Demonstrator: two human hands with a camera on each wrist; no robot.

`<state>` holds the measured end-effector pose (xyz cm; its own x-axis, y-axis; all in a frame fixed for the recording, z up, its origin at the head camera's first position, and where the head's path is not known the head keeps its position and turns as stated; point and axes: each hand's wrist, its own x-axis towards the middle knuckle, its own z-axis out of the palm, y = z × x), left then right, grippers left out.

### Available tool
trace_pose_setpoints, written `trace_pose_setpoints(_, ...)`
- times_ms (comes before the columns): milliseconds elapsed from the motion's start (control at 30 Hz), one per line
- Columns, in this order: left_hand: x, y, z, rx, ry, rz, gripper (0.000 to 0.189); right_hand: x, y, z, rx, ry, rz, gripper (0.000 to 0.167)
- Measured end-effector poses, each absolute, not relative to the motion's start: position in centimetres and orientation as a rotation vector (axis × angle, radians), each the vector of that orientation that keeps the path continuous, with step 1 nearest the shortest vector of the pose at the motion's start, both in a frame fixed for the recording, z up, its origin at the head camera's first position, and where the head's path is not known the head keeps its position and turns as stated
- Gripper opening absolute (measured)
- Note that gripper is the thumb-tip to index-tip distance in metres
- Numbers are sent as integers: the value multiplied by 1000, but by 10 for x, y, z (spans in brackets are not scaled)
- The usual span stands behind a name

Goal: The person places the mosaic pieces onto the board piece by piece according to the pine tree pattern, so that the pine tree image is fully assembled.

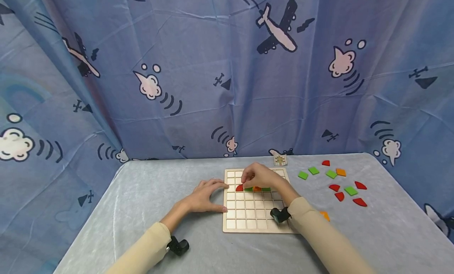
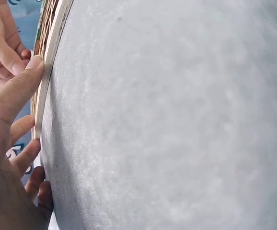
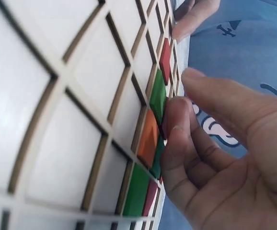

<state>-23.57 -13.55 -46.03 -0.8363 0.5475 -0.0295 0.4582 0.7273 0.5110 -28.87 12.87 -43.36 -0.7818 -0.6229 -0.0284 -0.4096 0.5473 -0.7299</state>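
A pale wooden grid board (image 1: pixel 244 223) lies on the table, with several coloured pieces set in its cells. Along one row run a red quarter-round piece (image 1: pixel 239 188), a green square (image 3: pixel 158 93), an orange square (image 3: pixel 148 139) and another green square (image 3: pixel 136 191). Behind them, partly covered by fingers, show a red piece (image 3: pixel 150 195) and a dark green one (image 3: pixel 157 160). My left hand (image 1: pixel 205 197) touches the board's left edge with thumb and fingertips, fingers spread. My right hand (image 1: pixel 260 176) is over the row, index fingertip at a partly hidden red piece, thumb apart from it.
Right of the board lie loose green squares (image 1: pixel 351 191), red quarter-rounds (image 1: pixel 360 202) and an orange square (image 1: pixel 341 172). Another orange piece (image 1: pixel 324 215) shows beside the right sleeve. A small patterned card (image 1: pixel 280 160) lies behind the board, before a blue curtain (image 1: pixel 198 88).
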Motion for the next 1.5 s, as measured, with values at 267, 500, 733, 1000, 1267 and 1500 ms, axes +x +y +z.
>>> trace_pose_setpoints(267,-235,-135,-460,802,2751,743,78,-284,155,-431,-884,2458,-1133,11)
trace_pose_setpoints(500,-235,-136,-461,821,2760,736,78,-274,191,-428,-864,2465,-1178,16)
trace_pose_setpoints(733,-234,-135,-458,822,2751,751,77,-271,228,-426,-766,2543,-1164,19)
trace_pose_setpoints(1000,-233,-135,-459,818,2753,744,77,-264,276,-425,-587,2611,-1195,30)
trace_pose_setpoints(1267,-234,-135,-460,820,2755,751,77,-258,313,-424,-353,2659,-1201,36)
trace_pose_setpoints(1500,-234,-135,-459,817,2761,745,76,-254,337,-432,-285,2711,-1208,43)
